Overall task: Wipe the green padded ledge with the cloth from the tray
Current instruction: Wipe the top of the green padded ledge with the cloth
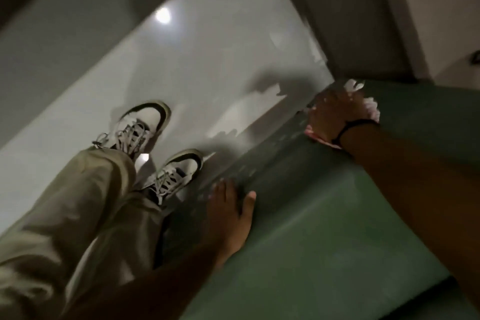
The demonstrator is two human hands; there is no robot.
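Observation:
The green padded ledge (324, 236) runs from the lower middle up to the right of the head view. My right hand (331, 115) presses a pink and white cloth (372, 108) onto the ledge's far end, near its front edge; the cloth shows around the fingers and under the wrist. A dark band circles that wrist. My left hand (231, 213) rests flat on the ledge's front edge, closer to me, fingers spread and holding nothing. The tray is out of view.
My legs in beige trousers (78, 215) and white sneakers (141, 127) stand on the glossy grey floor (220, 47) left of the ledge. A grey wall or door panel (350, 8) rises beyond the ledge's far end.

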